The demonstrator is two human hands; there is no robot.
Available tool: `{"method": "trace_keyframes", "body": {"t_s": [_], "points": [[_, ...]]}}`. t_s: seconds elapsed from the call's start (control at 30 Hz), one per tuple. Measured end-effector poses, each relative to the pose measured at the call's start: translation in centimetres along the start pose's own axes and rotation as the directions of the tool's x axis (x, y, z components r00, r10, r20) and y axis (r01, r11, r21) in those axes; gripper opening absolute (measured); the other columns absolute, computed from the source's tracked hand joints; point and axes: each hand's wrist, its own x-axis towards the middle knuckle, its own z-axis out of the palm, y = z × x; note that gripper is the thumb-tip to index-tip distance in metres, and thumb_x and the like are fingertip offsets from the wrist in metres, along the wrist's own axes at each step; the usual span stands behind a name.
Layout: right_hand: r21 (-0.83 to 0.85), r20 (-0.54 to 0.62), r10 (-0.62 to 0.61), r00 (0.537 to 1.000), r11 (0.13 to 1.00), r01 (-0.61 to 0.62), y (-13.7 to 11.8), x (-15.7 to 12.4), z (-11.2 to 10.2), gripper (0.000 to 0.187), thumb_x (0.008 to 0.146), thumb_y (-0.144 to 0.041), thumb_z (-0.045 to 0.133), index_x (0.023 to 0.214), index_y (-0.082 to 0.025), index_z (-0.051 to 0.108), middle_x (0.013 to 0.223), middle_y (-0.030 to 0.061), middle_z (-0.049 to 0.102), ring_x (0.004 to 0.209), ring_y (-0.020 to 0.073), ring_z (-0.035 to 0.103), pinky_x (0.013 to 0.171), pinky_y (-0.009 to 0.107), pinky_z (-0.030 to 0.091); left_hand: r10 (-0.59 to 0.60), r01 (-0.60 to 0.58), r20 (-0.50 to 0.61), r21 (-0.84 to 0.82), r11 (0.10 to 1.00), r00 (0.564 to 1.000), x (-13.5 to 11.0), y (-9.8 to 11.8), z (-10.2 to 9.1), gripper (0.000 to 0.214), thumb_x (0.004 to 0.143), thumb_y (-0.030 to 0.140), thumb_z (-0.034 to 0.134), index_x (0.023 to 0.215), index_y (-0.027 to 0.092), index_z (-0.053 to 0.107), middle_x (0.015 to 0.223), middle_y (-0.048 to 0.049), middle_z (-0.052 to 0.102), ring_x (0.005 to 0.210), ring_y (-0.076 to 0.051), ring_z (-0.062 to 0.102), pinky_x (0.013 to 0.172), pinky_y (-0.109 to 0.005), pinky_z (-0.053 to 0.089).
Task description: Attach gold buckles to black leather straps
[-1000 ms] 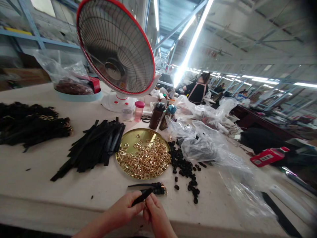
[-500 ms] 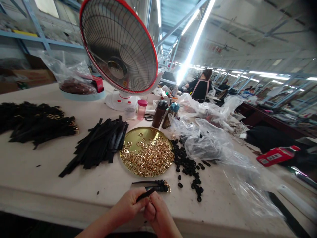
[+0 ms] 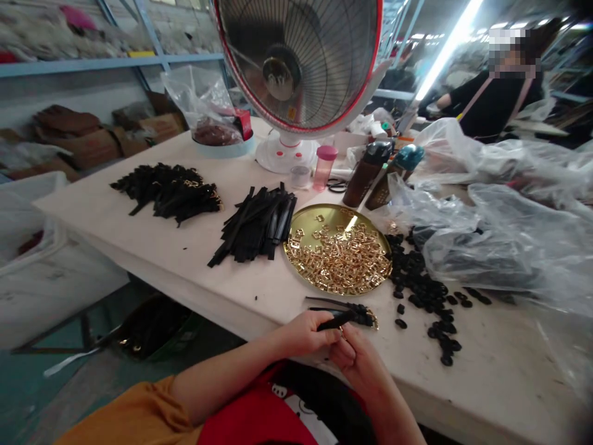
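My left hand point(image 3: 308, 334) is closed on a short black strap point(image 3: 337, 320) near the table's front edge. Against it, my right hand point(image 3: 359, 357) is closed too, its fingers pinched at the strap's end around a small gold buckle that is mostly hidden; only a glint shows. Just behind my hands lie a few black straps with gold buckles point(image 3: 370, 316). Past them sits a round gold tray point(image 3: 306, 217) heaped with loose gold buckles point(image 3: 345, 259). Small black loops point(image 3: 428, 290) are scattered to its right, and a pile of plain black straps point(image 3: 259, 225) lies to its left.
A round heater point(image 3: 296, 62) with a red rim stands at the back, near a pink-lidded cup point(image 3: 325, 167) and dark bottles point(image 3: 368, 173). Clear plastic bags point(image 3: 491, 235) cover the right side. Buckled straps point(image 3: 171, 191) are piled far left. A person point(image 3: 504, 93) is beyond the table.
The view has swung left and down, so more of the table's left side, a white bin and my lap show. Both hands stay together on the strap with little visible change.
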Motion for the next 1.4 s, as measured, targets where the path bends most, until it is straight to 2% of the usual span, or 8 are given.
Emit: {"method": "trace_keyframes", "body": {"t_s": [0.3,0.47,0.57,0.7,0.87,1.13,1.23,1.4], "points": [[-0.206,-0.114,-0.101,0.988,0.976,0.076,-0.1,-0.2,0.1,0.026,0.077,-0.046,0.054,0.067,-0.022,0.048,0.044,-0.0096,0.025,0.041,0.0079,0.017,0.04,0.023,0.015,-0.138,0.142,0.037,-0.14,0.98,0.99,-0.4,0.8,0.3,0.031,0.073,0.042,0.056,0.077,0.011,0.055,0.062,0.0026,0.046,0.059,-0.008,0.04,0.057,-0.019,0.035],[-0.073,-0.023,0.067,0.998,0.995,-0.068,-0.4,0.0,-0.1,0.036,0.072,-0.045,0.06,0.054,-0.022,0.038,0.039,-0.012,0.015,0.038,0.0057,0.009,0.038,0.023,0.014,-0.002,-0.002,0.034,0.103,0.995,0.999,-0.3,0.6,-0.3,0.024,0.078,0.034,0.051,0.085,0.011,0.059,0.075,-0.0008,0.055,0.071,-0.011,0.047,0.066,-0.02,0.038],[-0.122,-0.03,0.067,0.997,0.99,-0.07,-0.5,0.0,0.0,0.033,0.072,-0.046,0.059,0.057,-0.021,0.042,0.039,-0.0124,0.017,0.038,0.0056,0.009,0.038,0.022,0.013,0.026,-0.038,0.072,0.169,0.985,0.997,-0.2,0.6,-0.6,0.023,0.079,0.03,0.049,0.088,0.012,0.059,0.078,-0.0008,0.056,0.074,-0.012,0.048,0.068,-0.02,0.038],[-0.432,-0.147,-0.161,0.976,0.898,0.083,-0.5,0.0,0.0,0.029,0.077,-0.049,0.051,0.068,-0.021,0.048,0.04,-0.0103,0.028,0.037,0.0078,0.022,0.039,0.022,0.02,-0.078,0.076,0.06,0.04,0.996,0.995,-0.1,0.7,-0.5,0.021,0.075,0.028,0.049,0.081,0.011,0.059,0.071,0.0005,0.054,0.065,-0.01,0.046,0.062,-0.019,0.038],[-0.764,-0.13,-0.504,0.854,0.6,0.238,0.0,0.0,-0.4,0.027,0.078,-0.045,0.052,0.085,-0.02,0.058,0.068,0.0018,0.059,0.06,0.016,0.051,0.056,0.028,0.039,-0.214,0.215,-0.078,0.008,0.977,0.974,0.2,0.4,0.3,0.019,0.072,0.025,0.047,0.078,0.011,0.06,0.065,0.0015,0.053,0.058,-0.008,0.045,0.056,-0.018,0.036],[-0.837,-0.106,-0.603,0.791,0.484,0.256,0.8,0.2,-0.8,0.029,0.081,-0.04,0.047,0.098,-0.019,0.056,0.093,0.0092,0.062,0.083,0.0217,0.057,0.073,0.037,0.043,-0.174,0.218,-0.198,0.227,0.949,0.965,0.4,-0.2,0.8,0.023,0.074,0.027,0.045,0.08,0.01,0.061,0.073,-0.0026,0.06,0.066,-0.013,0.051,0.061,-0.023,0.039],[-0.786,-0.145,-0.561,0.815,0.565,0.25,0.6,0.4,-0.9,0.029,0.077,-0.043,0.052,0.092,-0.019,0.058,0.085,0.0072,0.063,0.077,0.0212,0.058,0.07,0.037,0.045,-0.129,0.176,-0.172,0.291,0.94,0.977,0.4,0.3,0.8,0.027,0.077,0.034,0.045,0.08,0.011,0.058,0.074,-0.0028,0.059,0.066,-0.013,0.05,0.06,-0.022,0.037],[-0.309,-0.253,-0.227,0.94,0.94,0.144,-0.1,0.2,-0.9,0.035,0.07,-0.04,0.064,0.098,-0.02,0.058,0.082,0.0022,0.064,0.067,0.0136,0.059,0.069,0.032,0.049,-0.199,0.21,-0.092,0.135,0.968,0.976,0.2,1.3,-0.3,0.031,0.084,0.038,0.032,0.08,0.013,0.049,0.056,0.0038,0.044,0.049,-0.007,0.041,0.048,-0.019,0.034]]}}
